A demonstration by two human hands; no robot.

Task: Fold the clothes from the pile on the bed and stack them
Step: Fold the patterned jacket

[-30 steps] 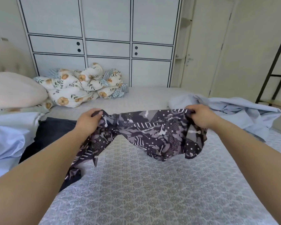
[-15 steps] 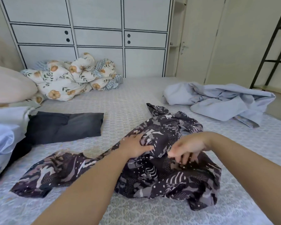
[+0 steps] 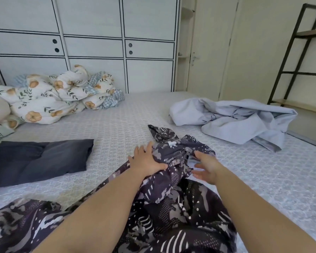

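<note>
Under and between both hands, the patterned garment point(image 3: 171, 198) lies bunched on the bed point(image 3: 117, 128), left hand point(image 3: 146, 161) pressing flat, right hand point(image 3: 205, 166) spread loose, so smoothing now risks trapping creases

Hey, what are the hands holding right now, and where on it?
Neither clearly holds anything: left hand presses open on the patterned garment's bunched middle; right hand is open beside it.

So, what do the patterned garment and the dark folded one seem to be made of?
Patterned garment: looks like thin, soft woven fabric, matte, printed; it bunches into many small folds. Dark folded garment: thicker, probably denim or heavy cotton, faded matte grey; it lies flat with few creases.
</note>
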